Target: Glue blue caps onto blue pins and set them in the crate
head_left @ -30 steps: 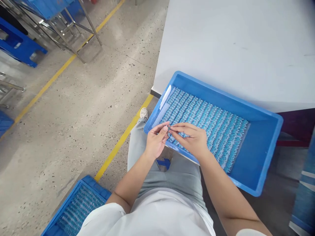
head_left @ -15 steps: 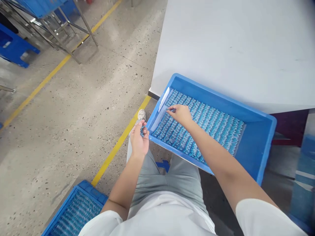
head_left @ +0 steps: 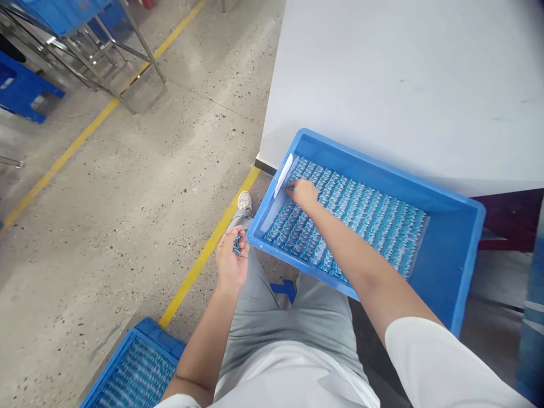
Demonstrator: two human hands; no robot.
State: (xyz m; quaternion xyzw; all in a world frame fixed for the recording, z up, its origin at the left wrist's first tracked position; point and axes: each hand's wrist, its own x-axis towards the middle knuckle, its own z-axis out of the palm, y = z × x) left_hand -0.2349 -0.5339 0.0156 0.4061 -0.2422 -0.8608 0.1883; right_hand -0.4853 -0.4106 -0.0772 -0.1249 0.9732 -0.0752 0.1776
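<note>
A blue plastic crate point(head_left: 450, 266) sits at the table's near edge, partly over my legs. Inside it, rows of small shiny blue pieces point(head_left: 361, 209) lie on a clear sheet, and a white strip point(head_left: 284, 175) rests along the left wall. My right hand point(head_left: 304, 192) reaches in at the left end of the rows with its fingertips pinched; whatever is between them is too small to make out. Just outside the crate's left corner, my left hand point(head_left: 233, 255) is curled, palm up, around several of the small blue pieces point(head_left: 237, 243).
A white table point(head_left: 382, 73) extends behind the crate. On the floor at lower left stands another blue crate point(head_left: 144, 334) holding similar rows. A metal-legged stand point(head_left: 140, 54) and a blue stool point(head_left: 29, 85) are at upper left. A yellow line point(head_left: 204, 255) runs along the floor.
My right hand has moved left and slightly up, nearer the white strip. My left hand has drawn back a little, down and left from the crate's corner.
</note>
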